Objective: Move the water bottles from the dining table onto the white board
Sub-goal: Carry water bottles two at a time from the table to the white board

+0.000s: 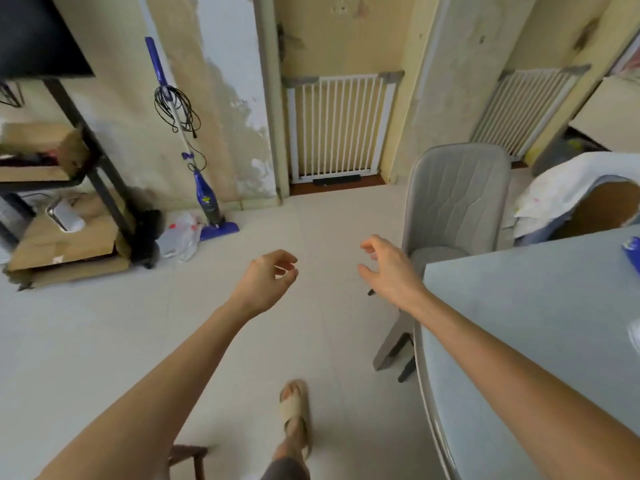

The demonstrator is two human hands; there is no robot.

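Two bare arms are stretched forward over a pale tiled floor (104, 341). The left hand (266, 282), at centre frame, is held in a loose, narrow grip with curled fingers around nothing. The right hand (388, 268), just right of centre, is spread wider, also empty. A grey tabletop (526, 317) fills the lower right; a clear object at its right edge, possibly a water bottle (634, 332), cannot be identified with certainty. A grey chair (457, 199) is seen beside the tabletop.

You will find no text, label, brand or number legible here; the blue-and-white packet (632, 252) at the grey desk's (526, 306) right edge carries markings too blurred to read.
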